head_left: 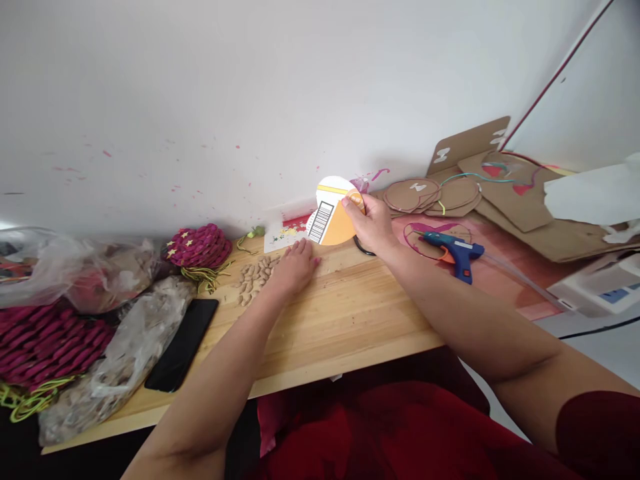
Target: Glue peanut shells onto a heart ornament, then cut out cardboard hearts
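Note:
My right hand (374,223) is closed on a printed card cutout (340,223), thumb on its front face. The card is white, yellow and orange, with a barcode and rounded edges, and is held up above the table. My left hand (299,263) lies on the wooden table (340,313), its fingers stretched out flat and holding nothing. Just left of it is a pile of peanuts in their shells (253,280). Beyond its fingertips lies a white sheet (273,237) with small coloured stars on it. Behind my right hand, a black curved handle (363,248) shows partly.
A blue glue gun (457,252) lies at right on a pink-stained sheet, near cardboard pieces (515,207) and round cardboard cutouts (413,195). At left are a black phone (183,343), a plastic bag (130,343) and magenta bundles (203,245) with yellow-green cords. A white wall stands behind.

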`<state>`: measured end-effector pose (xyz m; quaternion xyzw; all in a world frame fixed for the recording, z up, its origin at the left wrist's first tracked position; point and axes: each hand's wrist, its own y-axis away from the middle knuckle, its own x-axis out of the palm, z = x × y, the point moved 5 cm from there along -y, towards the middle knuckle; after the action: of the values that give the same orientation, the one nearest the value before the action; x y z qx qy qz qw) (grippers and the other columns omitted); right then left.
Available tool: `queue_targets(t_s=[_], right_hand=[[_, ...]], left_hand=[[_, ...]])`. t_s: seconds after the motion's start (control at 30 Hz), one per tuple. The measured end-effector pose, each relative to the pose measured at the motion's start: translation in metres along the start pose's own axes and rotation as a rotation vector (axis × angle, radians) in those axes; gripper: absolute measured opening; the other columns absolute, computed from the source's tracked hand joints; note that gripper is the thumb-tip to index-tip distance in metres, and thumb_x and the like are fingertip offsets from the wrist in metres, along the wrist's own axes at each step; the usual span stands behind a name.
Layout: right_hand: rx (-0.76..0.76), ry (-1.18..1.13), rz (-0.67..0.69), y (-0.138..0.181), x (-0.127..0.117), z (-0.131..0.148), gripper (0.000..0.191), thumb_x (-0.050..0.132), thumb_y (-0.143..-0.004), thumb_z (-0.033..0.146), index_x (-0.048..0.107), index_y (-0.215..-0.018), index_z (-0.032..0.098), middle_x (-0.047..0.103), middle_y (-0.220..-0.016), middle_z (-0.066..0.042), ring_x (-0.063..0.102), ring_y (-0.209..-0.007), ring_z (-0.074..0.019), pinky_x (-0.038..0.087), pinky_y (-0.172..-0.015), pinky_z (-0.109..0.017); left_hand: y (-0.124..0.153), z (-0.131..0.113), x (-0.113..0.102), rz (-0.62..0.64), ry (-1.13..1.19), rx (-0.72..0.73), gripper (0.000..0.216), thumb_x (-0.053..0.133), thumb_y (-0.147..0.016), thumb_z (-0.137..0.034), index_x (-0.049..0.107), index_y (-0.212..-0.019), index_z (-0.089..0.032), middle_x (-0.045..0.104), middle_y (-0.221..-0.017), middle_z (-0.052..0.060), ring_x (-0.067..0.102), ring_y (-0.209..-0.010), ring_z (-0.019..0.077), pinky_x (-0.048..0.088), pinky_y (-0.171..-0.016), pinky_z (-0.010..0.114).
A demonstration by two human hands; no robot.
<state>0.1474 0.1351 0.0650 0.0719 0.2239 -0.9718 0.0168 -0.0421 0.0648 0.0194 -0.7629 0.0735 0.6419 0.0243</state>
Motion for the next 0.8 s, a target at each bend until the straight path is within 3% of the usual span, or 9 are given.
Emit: queue_targets(t_s=[0.13, 0.3, 0.4, 0.47, 0.53, 0.67, 0.73, 0.8], right_hand=[[-0.016, 0.049, -0.095, 0.002, -0.006, 0.004, 0.045, 0.059, -0.088, 0.064, 0.055, -0.071, 0.022, 0.055, -0.064, 0.0, 0.053, -0.065, -0.0172, 0.046, -0.061, -0.031], [-0.026, 0.062, -0.099, 0.002, -0.007, 0.006, 0.042, 0.059, -0.09, 0.059, 0.054, -0.07, 0.023, 0.053, -0.062, 0.001, 0.05, -0.063, -0.0165, 0.043, -0.059, -0.03], [-0.047, 0.08, -0.097, 0.003, -0.006, 0.007, 0.04, 0.059, -0.09, 0.056, 0.052, -0.068, 0.023, 0.051, -0.061, 0.001, 0.047, -0.06, -0.0156, 0.041, -0.058, -0.03], [-0.06, 0.089, -0.092, 0.004, -0.006, 0.008, 0.039, 0.058, -0.09, 0.054, 0.052, -0.068, 0.023, 0.051, -0.061, 0.001, 0.047, -0.061, -0.0159, 0.042, -0.06, -0.031], [-0.07, 0.096, -0.085, 0.004, -0.006, 0.009, 0.039, 0.058, -0.091, 0.055, 0.053, -0.07, 0.023, 0.053, -0.063, 0.0, 0.049, -0.062, -0.0164, 0.042, -0.062, -0.031], [-0.083, 0.131, -0.07, 0.005, -0.006, 0.008, 0.039, 0.058, -0.09, 0.055, 0.052, -0.069, 0.023, 0.053, -0.062, 0.0, 0.048, -0.062, -0.0162, 0.04, -0.06, -0.031], [-0.091, 0.15, -0.063, 0.005, -0.006, 0.008, 0.038, 0.058, -0.09, 0.051, 0.05, -0.066, 0.023, 0.051, -0.061, 0.001, 0.046, -0.06, -0.0158, 0.038, -0.059, -0.031], [-0.096, 0.158, -0.066, 0.005, -0.007, 0.007, 0.036, 0.058, -0.09, 0.049, 0.049, -0.065, 0.023, 0.051, -0.061, 0.001, 0.045, -0.06, -0.0157, 0.037, -0.059, -0.031]], left_hand=[[0.012, -0.024, 0.009, -0.02, 0.032, 0.145, 0.055, 0.033, -0.106, -0.037, 0.044, -0.151, -0.009, 0.039, -0.163, 0.021, 0.031, -0.154, 0.0312, 0.028, -0.125, 0.05], [0.065, -0.049, 0.011, 0.009, 0.117, 0.265, 0.059, 0.036, -0.105, -0.041, 0.039, -0.157, -0.014, 0.031, -0.167, 0.015, 0.026, -0.156, 0.0248, 0.026, -0.128, 0.045], [0.091, -0.054, 0.006, 0.043, 0.23, 0.333, 0.055, 0.033, -0.107, -0.041, 0.044, -0.156, -0.021, 0.039, -0.164, 0.008, 0.033, -0.154, 0.0201, 0.029, -0.127, 0.041], [0.092, -0.048, 0.001, -0.023, 0.279, 0.308, 0.053, 0.032, -0.107, -0.042, 0.049, -0.153, -0.021, 0.047, -0.159, 0.008, 0.04, -0.15, 0.02, 0.031, -0.126, 0.041], [0.08, -0.038, -0.003, -0.109, 0.258, 0.237, 0.055, 0.033, -0.106, -0.042, 0.051, -0.15, -0.015, 0.047, -0.16, 0.011, 0.036, -0.152, 0.0232, 0.03, -0.126, 0.044], [0.047, -0.025, 0.003, -0.083, 0.114, 0.016, 0.058, 0.042, -0.103, -0.036, 0.047, -0.15, -0.003, 0.041, -0.16, 0.024, 0.032, -0.153, 0.0328, 0.027, -0.126, 0.052], [0.046, -0.029, 0.005, -0.064, 0.079, 0.006, 0.056, 0.043, -0.103, -0.035, 0.047, -0.149, -0.003, 0.041, -0.16, 0.025, 0.035, -0.152, 0.0336, 0.027, -0.125, 0.052], [0.058, -0.041, 0.006, -0.046, 0.096, 0.094, 0.051, 0.037, -0.105, -0.033, 0.051, -0.147, -0.007, 0.044, -0.16, 0.021, 0.039, -0.151, 0.0291, 0.027, -0.126, 0.046]])
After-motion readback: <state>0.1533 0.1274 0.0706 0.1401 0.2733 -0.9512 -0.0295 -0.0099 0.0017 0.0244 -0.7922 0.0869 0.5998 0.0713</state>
